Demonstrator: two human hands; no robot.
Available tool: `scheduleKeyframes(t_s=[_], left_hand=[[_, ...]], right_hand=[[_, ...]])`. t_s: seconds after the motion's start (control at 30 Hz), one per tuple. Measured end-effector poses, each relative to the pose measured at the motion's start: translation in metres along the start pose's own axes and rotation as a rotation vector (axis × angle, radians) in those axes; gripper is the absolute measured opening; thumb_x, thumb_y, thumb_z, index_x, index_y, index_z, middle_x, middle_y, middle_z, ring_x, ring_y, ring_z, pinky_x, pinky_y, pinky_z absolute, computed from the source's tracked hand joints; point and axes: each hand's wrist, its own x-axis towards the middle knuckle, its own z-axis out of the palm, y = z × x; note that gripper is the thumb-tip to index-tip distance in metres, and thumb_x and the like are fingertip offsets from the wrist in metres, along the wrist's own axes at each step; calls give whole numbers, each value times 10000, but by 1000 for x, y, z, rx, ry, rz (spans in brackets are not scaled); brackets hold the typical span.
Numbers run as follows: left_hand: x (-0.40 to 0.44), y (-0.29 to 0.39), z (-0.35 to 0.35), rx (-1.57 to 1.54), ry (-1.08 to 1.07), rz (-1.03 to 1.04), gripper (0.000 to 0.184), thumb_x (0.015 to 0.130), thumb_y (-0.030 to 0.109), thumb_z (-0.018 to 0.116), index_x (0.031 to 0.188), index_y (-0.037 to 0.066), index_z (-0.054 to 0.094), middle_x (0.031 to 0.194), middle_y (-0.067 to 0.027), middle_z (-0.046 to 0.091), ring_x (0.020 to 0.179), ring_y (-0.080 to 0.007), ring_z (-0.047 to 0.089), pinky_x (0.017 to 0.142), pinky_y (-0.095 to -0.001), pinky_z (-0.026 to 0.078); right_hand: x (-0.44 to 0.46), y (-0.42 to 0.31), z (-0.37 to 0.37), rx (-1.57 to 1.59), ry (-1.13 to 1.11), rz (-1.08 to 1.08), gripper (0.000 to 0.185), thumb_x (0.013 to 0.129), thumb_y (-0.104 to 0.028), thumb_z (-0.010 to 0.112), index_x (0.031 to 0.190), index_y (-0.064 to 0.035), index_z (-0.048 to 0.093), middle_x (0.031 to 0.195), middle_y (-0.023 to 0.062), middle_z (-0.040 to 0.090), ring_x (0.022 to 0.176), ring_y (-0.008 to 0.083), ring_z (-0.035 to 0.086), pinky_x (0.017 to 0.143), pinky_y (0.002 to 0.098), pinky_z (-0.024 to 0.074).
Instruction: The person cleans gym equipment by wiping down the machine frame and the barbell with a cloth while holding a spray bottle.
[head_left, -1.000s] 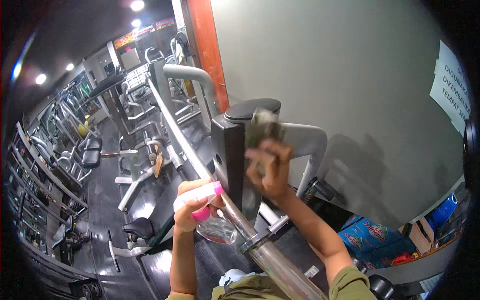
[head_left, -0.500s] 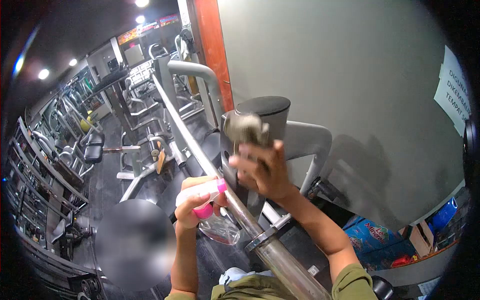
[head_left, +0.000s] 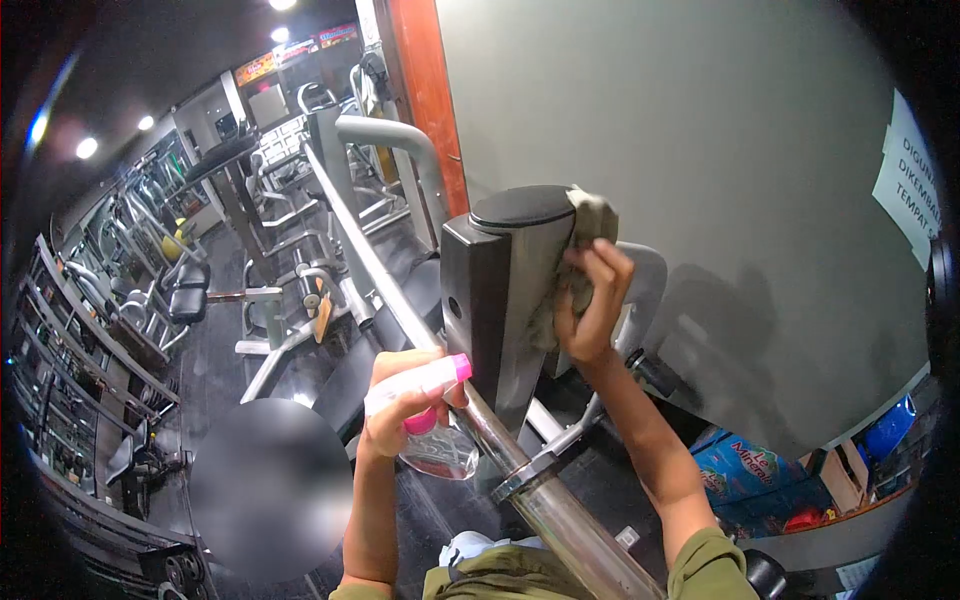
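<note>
My left hand [head_left: 398,395] is closed round the neck of a clear spray bottle [head_left: 440,452] with a pink and white head, just over a long metal barbell [head_left: 490,428]. My right hand [head_left: 598,300] presses a greyish-green cloth [head_left: 592,222] against the right side of an upright machine post [head_left: 525,260]. The post has a dark front and a rounded black top. Part of the cloth hangs down along the post, below my fingers.
A curved grey frame tube [head_left: 645,275] stands behind the post, near the grey wall [head_left: 680,120]. Blue printed cartons [head_left: 740,470] lie at lower right. Gym machines and a padded seat [head_left: 190,292] fill the left. A blurred round patch covers the lower left.
My right hand and the cloth have moved right, from in front of the post to its right side. My left hand has shifted slightly right with the bottle.
</note>
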Motion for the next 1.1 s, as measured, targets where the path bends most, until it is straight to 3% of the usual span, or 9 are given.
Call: scheduleKeyframes(t_s=[0.07, 0.13, 0.27, 0.33, 0.53, 0.8, 0.87, 0.97, 1.1], left_hand=[[0, 1, 2, -28, 27, -7, 394, 807, 304, 567, 768, -78, 656, 707, -138, 653, 537, -175, 618, 496, -262, 469], [0, 1, 1, -17, 23, -14, 387, 807, 298, 569, 767, -76, 656, 709, -139, 652, 536, -175, 618, 496, -263, 470], [-1, 3, 3, 6, 37, -55, 384, 809, 303, 575, 766, -69, 656, 717, -139, 654, 532, -176, 617, 501, -264, 469], [-1, 2, 3, -1, 38, -65, 383, 811, 306, 576, 766, -65, 656, 715, -135, 655, 532, -172, 616, 502, -264, 467], [1, 5, 4, 12, 3, -67, 387, 834, 326, 587, 780, -49, 661, 719, -121, 658, 534, -157, 611, 506, -263, 458], [-15, 34, -11, -155, -77, -233, 350, 852, 309, 624, 838, -37, 676, 734, -86, 670, 582, -123, 608, 534, -242, 461], [-27, 43, -15, -80, -63, -248, 316, 844, 270, 627, 802, -38, 681, 694, -68, 666, 564, -99, 597, 531, -233, 461], [-40, 49, -10, -8, -59, -326, 302, 849, 266, 653, 778, -26, 676, 671, -30, 660, 526, -88, 569, 499, -231, 428], [-46, 28, 1, 168, -125, -237, 340, 872, 304, 682, 752, -12, 642, 597, -138, 537, 524, -176, 554, 540, -342, 422]], right_hand=[[-58, 13, 0, -106, -90, -124, 378, 764, -107, 711, 1137, -134, 657, 1256, 116, 538, 1216, 333, 480, 988, 533, 399], [-116, 21, -11, -114, -329, -222, 519, 759, -133, 765, 1253, -200, 623, 1239, 83, 538, 1197, 276, 510, 1003, 515, 404], [-128, 34, -37, -52, -598, -257, 564, 717, -146, 801, 1247, -233, 625, 1209, 61, 553, 1198, 259, 516, 1011, 526, 413], [-92, 33, -47, -22, -630, -226, 637, 664, -152, 841, 1253, -247, 619, 1252, 48, 547, 1167, 267, 550, 1026, 535, 418], [47, -22, -54, 191, -249, 82, 591, 674, -19, 777, 1229, -116, 598, 1240, 139, 587, 1168, 301, 599, 984, 424, 505], [108, -86, -78, 42, -815, 70, 444, 640, -18, 800, 1059, -137, 714, 1305, 144, 600, 1116, 291, 657, 972, 400, 538], [111, -95, -77, 7, -835, -32, 462, 646, -2, 794, 1086, -110, 703, 1281, 142, 637, 1100, 287, 673, 976, 385, 538], [114, -118, -75, 202, -1127, 178, 467, 666, 5, 776, 1116, -57, 669, 1135, 116, 714, 1087, 290, 687, 974, 385, 533], [120, -143, -67, 43, -1227, 191, 538, 728, -61, 766, 1233, -78, 579, 1116, 176, 706, 1052, 343, 685, 918, 405, 541]])
